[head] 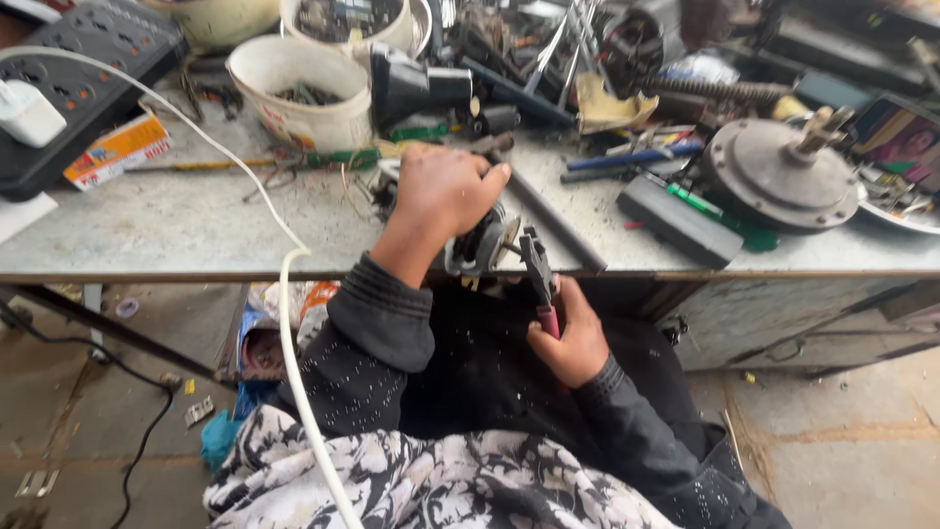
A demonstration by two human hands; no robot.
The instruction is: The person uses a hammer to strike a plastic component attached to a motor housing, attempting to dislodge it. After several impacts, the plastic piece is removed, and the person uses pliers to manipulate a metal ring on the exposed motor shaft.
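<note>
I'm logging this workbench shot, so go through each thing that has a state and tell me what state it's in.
Left hand: closed over the small motor, pressing it at the bench edge.
Small motor: held, partly covered.
Right hand: gripping the pliers' red handles.
Pliers: upright, jaws at the motor; open or shut unclear.
White tub: upright, open, small parts inside.
White plug: plugged into the black power strip.
Round metal motor housing: lying flat, shaft up.

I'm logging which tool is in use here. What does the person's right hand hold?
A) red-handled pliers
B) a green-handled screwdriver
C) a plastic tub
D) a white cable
A: the right hand grips red-handled pliers, jaws pointing at the small motor part that the left hand steadies at the bench edge.
</note>
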